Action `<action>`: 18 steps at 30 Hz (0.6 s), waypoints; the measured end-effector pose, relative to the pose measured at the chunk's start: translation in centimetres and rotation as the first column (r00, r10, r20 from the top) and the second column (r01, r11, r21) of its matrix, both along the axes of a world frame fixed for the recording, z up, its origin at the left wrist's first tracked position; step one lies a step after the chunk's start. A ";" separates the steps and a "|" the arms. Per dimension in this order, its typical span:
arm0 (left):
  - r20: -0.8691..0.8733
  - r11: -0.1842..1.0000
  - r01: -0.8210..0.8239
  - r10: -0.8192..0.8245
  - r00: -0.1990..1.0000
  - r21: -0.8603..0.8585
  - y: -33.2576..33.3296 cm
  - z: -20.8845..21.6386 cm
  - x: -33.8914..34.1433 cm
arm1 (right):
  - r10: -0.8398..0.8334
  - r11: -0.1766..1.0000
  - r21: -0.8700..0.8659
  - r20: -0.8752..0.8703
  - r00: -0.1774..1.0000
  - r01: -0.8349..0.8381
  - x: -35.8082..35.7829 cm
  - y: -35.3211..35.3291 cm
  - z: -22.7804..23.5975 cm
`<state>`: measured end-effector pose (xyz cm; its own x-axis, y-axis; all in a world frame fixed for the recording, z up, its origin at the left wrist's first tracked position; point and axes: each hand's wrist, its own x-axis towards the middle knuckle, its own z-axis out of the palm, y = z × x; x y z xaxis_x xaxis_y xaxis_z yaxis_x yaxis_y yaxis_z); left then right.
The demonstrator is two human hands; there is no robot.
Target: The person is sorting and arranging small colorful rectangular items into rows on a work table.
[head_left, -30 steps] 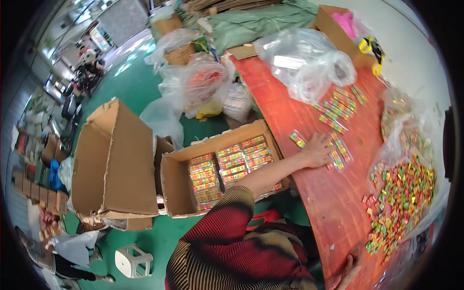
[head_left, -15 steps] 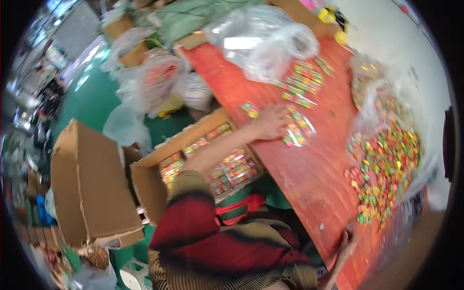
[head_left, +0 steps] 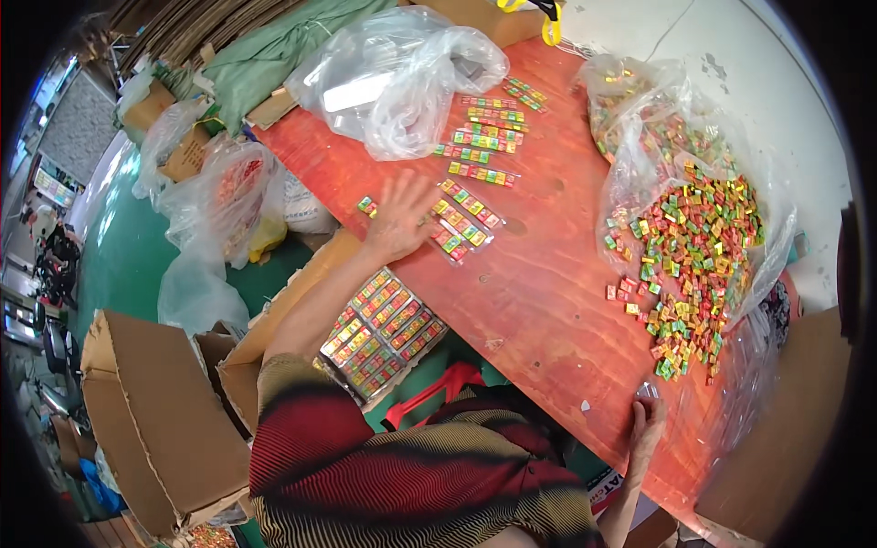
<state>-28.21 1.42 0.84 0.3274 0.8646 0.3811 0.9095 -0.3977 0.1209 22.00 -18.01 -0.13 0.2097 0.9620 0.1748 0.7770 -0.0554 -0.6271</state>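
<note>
My left hand point(head_left: 402, 219) lies on the red tabletop, fingers stretched out and apart. Its fingertips are beside a group of clear packs point(head_left: 464, 222) filled with small red, green and yellow wrapped pieces. On its other side, a short pack point(head_left: 367, 206) shows partly. Near the table's front edge, my right hand point(head_left: 647, 427) has curled fingers closed on a small clear plastic piece point(head_left: 647, 391). Below my left forearm, an open cardboard box point(head_left: 306, 290) holds neat rows of filled packs point(head_left: 384, 333); the forearm hides part of it.
More filled packs point(head_left: 489, 137) lie farther back beside a crumpled clear bag point(head_left: 393, 82). At the right, loose wrapped pieces point(head_left: 699, 265) spill from a large clear bag point(head_left: 776, 265). Another cardboard box point(head_left: 174, 411) stands left, and clear plastic packaging point(head_left: 744, 384) lies at the right edge.
The whole view has shifted, so the table appears farther left and higher. My left hand's fingers are now spread beside the packs, and a clear plastic piece shows at my right fingertips.
</note>
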 end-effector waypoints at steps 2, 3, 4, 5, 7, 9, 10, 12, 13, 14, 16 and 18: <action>0.035 0.991 -0.131 0.130 0.991 0.014 -0.6 -0.8 0.1 | -0.006 1.000 -0.011 0.003 1.000 0.006 0.2 -0.2 -0.2; 0.137 0.952 -0.305 0.297 0.945 0.040 -1.4 -2.0 -0.4 | -0.011 1.000 -0.017 0.005 1.000 0.011 0.1 -0.2 -0.2; 0.241 0.884 -0.466 0.443 0.863 0.045 -1.8 -2.7 -0.6 | -0.014 1.000 -0.012 0.008 1.000 0.015 0.0 -0.1 -0.1; 0.242 0.889 -0.457 0.436 0.867 0.037 -2.0 -3.1 -0.9 | -0.017 1.000 -0.006 0.011 1.000 0.017 -0.1 -0.1 -0.1; 0.102 0.907 -0.408 0.418 0.903 -0.101 -2.1 -3.1 -0.8 | -0.044 0.999 -0.005 0.016 0.999 0.044 -0.1 -0.1 -0.1; 0.112 0.921 -0.374 0.385 0.916 -0.108 -2.4 -3.0 0.1 | -0.065 0.998 -0.003 0.019 0.998 0.065 -0.2 -0.1 0.1; 0.119 0.931 -0.348 0.360 0.925 -0.114 -2.5 -3.0 0.5 | -0.044 0.999 0.004 0.042 0.998 0.043 -0.4 0.0 0.2; 0.145 0.935 -0.341 0.353 0.924 -0.102 -3.2 -3.3 1.0 | -0.027 1.000 0.012 0.064 0.998 0.026 -0.7 0.1 0.4; 0.169 0.937 -0.339 0.349 0.922 -0.090 -3.4 -3.4 1.3 | -0.028 0.999 0.019 0.072 0.997 0.027 -0.8 0.1 0.5; 0.168 0.938 -0.335 0.345 0.923 -0.088 -3.4 -3.3 1.5 | -0.030 0.999 0.026 0.079 0.996 0.028 -0.9 0.2 0.6; 0.145 0.942 -0.321 0.332 0.932 -0.099 -3.7 -3.0 2.1 | -0.034 0.999 0.022 0.070 0.997 0.033 -0.7 0.0 0.5; 0.120 0.939 -0.324 0.337 0.934 -0.116 -3.5 -2.4 2.5 | -0.037 0.999 0.019 0.060 0.998 0.036 -0.7 0.0 0.6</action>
